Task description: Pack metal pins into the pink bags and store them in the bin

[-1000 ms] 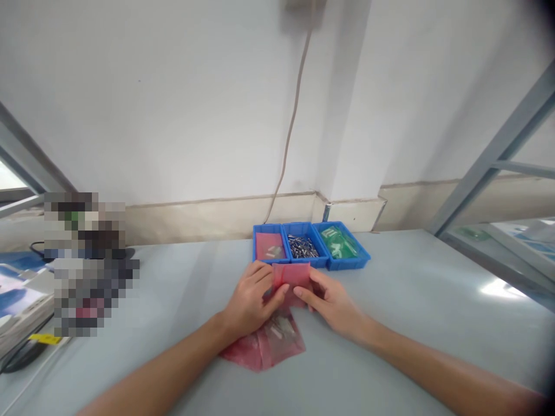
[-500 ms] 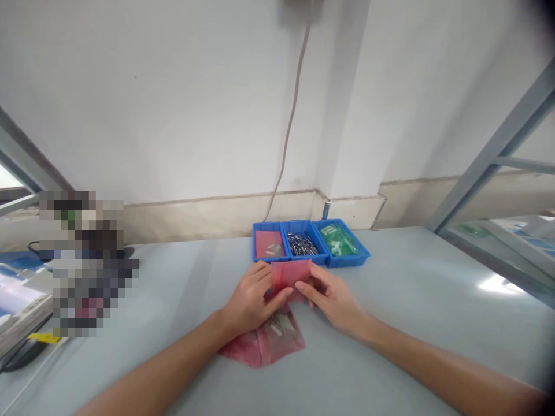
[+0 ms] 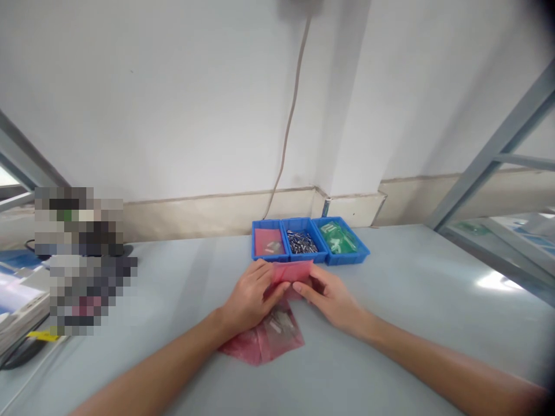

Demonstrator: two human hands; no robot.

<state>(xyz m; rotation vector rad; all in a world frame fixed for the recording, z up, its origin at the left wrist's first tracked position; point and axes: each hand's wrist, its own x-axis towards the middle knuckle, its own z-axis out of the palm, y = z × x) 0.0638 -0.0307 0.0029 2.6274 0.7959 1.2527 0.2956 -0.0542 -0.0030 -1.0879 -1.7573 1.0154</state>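
My left hand (image 3: 251, 294) and my right hand (image 3: 327, 294) both pinch a small pink plastic bag (image 3: 292, 270), holding it just above the grey table (image 3: 390, 323). The fingers of both hands are closed on the bag's lower edge. Beneath my hands lie more pink bags (image 3: 266, 338), with small pale parts showing inside. Right behind the held bag stand three blue bins in a row: the left bin (image 3: 269, 242) holds a pink bag, the middle bin (image 3: 302, 241) small metal parts, the right bin (image 3: 342, 238) green bags.
A beige cable (image 3: 288, 127) runs down the white wall behind the bins. Blurred items and stacked papers (image 3: 21, 300) sit at the table's left edge. A grey metal frame (image 3: 494, 156) rises on the right.
The held pink bag has dropped lower and tilted flatter between my hands. Both hands stay in much the same place.
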